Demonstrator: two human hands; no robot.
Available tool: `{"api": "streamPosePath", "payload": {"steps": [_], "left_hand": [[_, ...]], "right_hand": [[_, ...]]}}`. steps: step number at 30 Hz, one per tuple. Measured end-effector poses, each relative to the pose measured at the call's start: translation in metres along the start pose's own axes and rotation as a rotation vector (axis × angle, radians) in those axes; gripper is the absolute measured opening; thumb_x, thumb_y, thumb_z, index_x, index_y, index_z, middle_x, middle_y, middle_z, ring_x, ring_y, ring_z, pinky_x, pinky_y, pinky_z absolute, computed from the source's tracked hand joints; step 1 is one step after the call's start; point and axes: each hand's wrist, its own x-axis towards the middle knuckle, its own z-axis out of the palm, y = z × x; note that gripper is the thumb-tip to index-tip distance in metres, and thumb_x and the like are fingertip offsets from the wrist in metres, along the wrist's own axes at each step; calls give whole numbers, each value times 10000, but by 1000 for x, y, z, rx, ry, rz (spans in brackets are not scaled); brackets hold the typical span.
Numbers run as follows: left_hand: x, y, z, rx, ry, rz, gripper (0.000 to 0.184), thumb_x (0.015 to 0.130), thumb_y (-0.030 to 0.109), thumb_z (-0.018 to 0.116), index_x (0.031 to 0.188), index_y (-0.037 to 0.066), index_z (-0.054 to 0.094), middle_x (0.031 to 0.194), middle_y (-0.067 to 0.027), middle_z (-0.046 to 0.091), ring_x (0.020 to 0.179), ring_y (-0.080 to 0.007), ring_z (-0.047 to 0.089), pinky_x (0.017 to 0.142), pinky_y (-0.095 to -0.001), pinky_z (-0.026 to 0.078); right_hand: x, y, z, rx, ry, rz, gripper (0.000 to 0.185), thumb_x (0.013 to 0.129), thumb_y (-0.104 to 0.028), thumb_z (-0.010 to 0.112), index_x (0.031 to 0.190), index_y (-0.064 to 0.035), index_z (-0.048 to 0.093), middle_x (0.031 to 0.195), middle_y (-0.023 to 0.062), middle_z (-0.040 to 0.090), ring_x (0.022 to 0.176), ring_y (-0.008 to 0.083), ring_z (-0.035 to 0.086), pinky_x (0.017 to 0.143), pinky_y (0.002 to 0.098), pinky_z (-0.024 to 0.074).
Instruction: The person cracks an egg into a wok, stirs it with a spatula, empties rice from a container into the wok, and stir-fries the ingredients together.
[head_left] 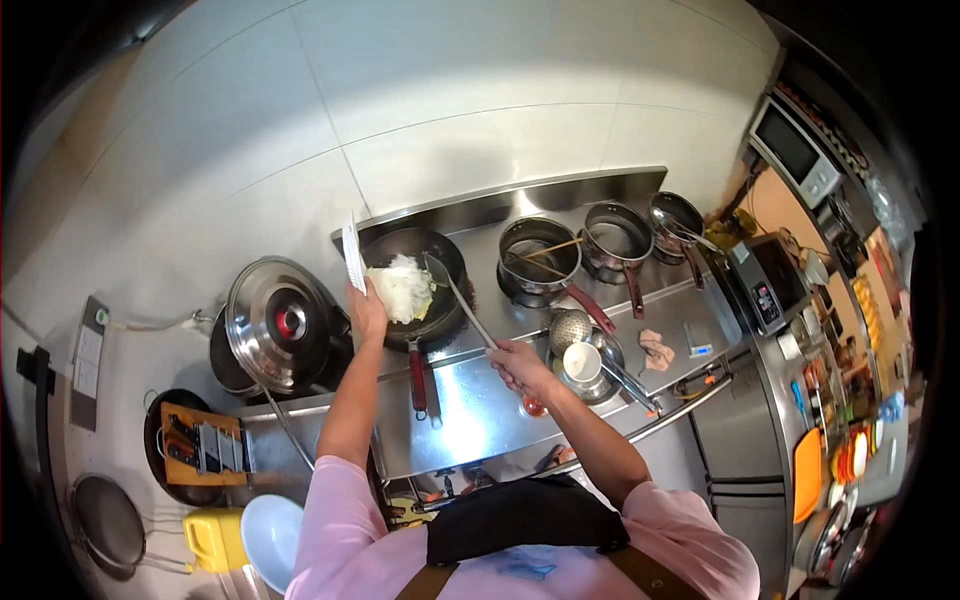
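My left hand (368, 312) grips a white ribbed container (353, 255), tipped on its side at the left rim of a dark wok (440, 325). White food (403, 288) lies in the wok beside the container, with a little yellow showing at its lower edge. My right hand (520, 367) is closed around the handle of a metal ladle (466, 308), whose head rests inside the wok near the white food. The wok's red handle (417, 378) points towards me, between my forearms.
Three saucepans (540, 262) stand right of the wok, one with chopsticks across it. A large lidded pot (285, 322) is on the left. A strainer (570, 329), white cup (582, 362) and crumpled cloth (656, 350) lie on the steel counter (470, 405).
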Motion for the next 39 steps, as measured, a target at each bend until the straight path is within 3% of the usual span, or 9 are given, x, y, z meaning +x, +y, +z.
{"api": "streamPosePath", "payload": {"steps": [4,7,11,18,24,30,34,35,39], "left_hand": [[3,18,-13,102,2,-19,560,1012,367,421,1382,-52,408,1373,-250,480,1229,-432,473,1022,-454,383],[2,-11,-29,15,43,5,637,1021,419,390,1395,-96,364,1416,-269,434,1265,-433,451,1041,-434,371],[-31,-48,-68,-417,86,-146,747,1003,498,418,1385,-142,367,1402,-295,453,1281,-377,464,1069,-392,341],[-120,-60,-136,-788,382,-497,830,966,594,449,1460,-58,311,1413,-181,464,1250,-307,505,1050,-431,402],[-229,-83,-121,-773,590,-524,727,997,495,466,1401,-104,382,1350,-181,517,1217,-278,523,1051,-369,390],[-367,-96,-87,-840,427,-794,624,1019,425,456,1356,-99,421,1271,-191,559,1109,-262,582,976,-358,449],[-429,-184,-46,-464,353,-916,577,1001,464,488,1192,-74,572,1006,-114,653,867,-204,640,697,-316,515],[-412,-120,-63,-688,306,-1001,579,992,463,508,1220,-68,547,1033,-125,640,879,-214,645,724,-325,532],[-409,-123,-52,-690,109,-943,566,995,441,506,1225,-75,549,1032,-146,651,868,-218,655,674,-336,540]], "right_hand": [[-13,-3,-6,-5,26,-35,180,948,-213,570,912,-36,560,676,-12,481,447,53,410,361,231,310],[2,7,-22,-280,13,-88,232,945,-215,559,997,11,575,739,109,609,514,202,579,432,340,439],[26,10,-19,-946,140,-395,305,951,-215,488,1070,54,566,944,342,626,898,528,600,803,585,470],[90,45,23,-1160,-34,-433,241,947,-191,466,1035,21,541,891,299,648,860,495,623,780,583,482],[113,38,24,-1095,64,-393,233,937,-188,475,1013,21,543,862,302,637,837,495,617,760,577,479],[98,37,-10,-1087,-15,-434,237,924,-172,510,959,55,565,893,313,638,874,490,616,761,558,492],[81,21,-4,-1150,-10,-425,261,933,-191,491,1003,33,606,926,291,646,867,497,610,764,550,483],[75,29,-7,-1098,-64,-486,262,932,-181,499,1005,47,606,865,299,644,837,500,613,758,553,478],[69,18,-20,-1106,-18,-313,269,927,-179,521,1057,48,585,882,308,641,852,491,622,774,545,483]]}}
